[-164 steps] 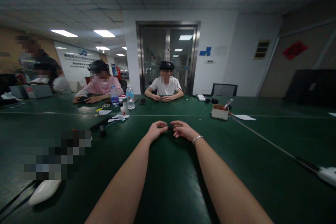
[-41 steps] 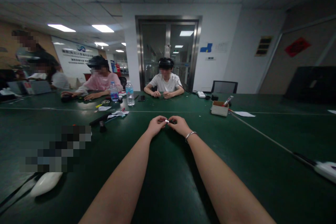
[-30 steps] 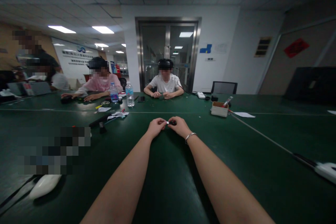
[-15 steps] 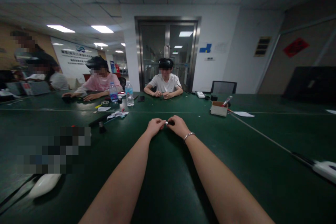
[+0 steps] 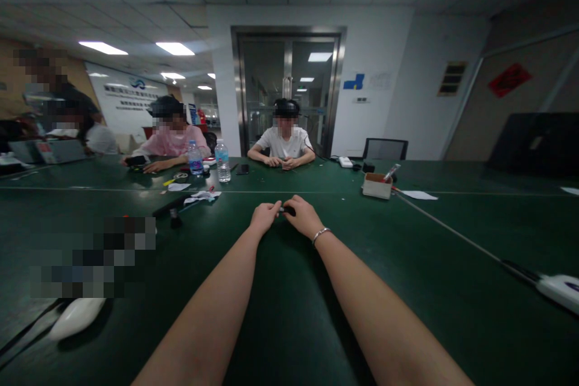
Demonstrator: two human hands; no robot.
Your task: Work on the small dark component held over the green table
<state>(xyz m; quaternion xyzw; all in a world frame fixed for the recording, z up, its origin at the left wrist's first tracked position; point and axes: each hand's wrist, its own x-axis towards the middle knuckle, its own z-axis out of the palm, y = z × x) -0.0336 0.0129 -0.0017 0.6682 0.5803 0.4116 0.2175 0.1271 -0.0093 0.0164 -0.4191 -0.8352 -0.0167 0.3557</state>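
Note:
Over the green tabletop [image 5: 289,289], both hands meet at a small black-and-silver object [image 5: 288,211], too small in view to name its kind. My right hand [image 5: 304,217] has its fingers closed around the dark part. At the silver end, the thumb and fingertips of my left hand [image 5: 265,218] are pinched together on it. My fingers cover much of the object. A silver bracelet [image 5: 320,234] circles my right wrist.
Left of my hands lie crumpled papers [image 5: 202,196], a small black item [image 5: 175,218] and a white rounded object [image 5: 78,318]. Water bottles [image 5: 222,161] stand farther back. An open box [image 5: 377,186] and a white power strip [image 5: 558,291] are to the right. People sit across the table.
My right hand has shifted slightly left and up, with its fingers reaching further over the object. Less of the silver part shows between my hands.

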